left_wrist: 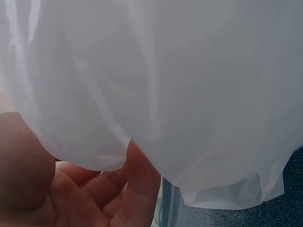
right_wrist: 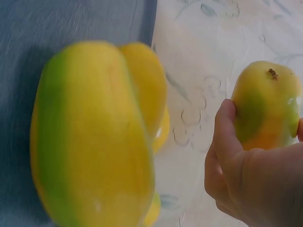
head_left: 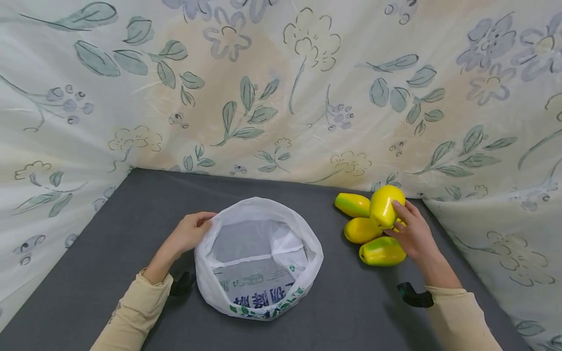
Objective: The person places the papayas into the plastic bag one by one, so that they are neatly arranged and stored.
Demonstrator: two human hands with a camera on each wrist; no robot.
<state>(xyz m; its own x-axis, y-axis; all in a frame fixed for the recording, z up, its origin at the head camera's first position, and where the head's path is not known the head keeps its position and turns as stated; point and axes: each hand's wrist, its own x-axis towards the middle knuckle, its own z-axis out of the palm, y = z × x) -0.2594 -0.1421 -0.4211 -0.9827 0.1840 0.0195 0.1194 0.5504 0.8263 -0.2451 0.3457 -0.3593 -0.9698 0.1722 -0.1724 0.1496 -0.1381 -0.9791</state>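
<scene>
A white plastic bag (head_left: 259,312) stands with its mouth spread wide and its rim folded outward. At the left side of that rim my left hand (head_left: 190,234) pinches the plastic; in the left wrist view the bag (left_wrist: 189,94) hides part of the fingers. My right hand (head_left: 412,229) grips a yellow papaya (head_left: 386,207), raised over several others at the right. In the right wrist view the held papaya (right_wrist: 265,104) sits between thumb and fingers, its stem end showing. A yellow-green papaya (head_left: 383,251) lies closest to the front of the group.
Two more papayas lie behind it, one in the middle (head_left: 361,231) and one at the back (head_left: 350,204). Dark grey cloth (head_left: 162,195) covers the table. Floral sheeting (head_left: 272,97) hangs along the back and both sides.
</scene>
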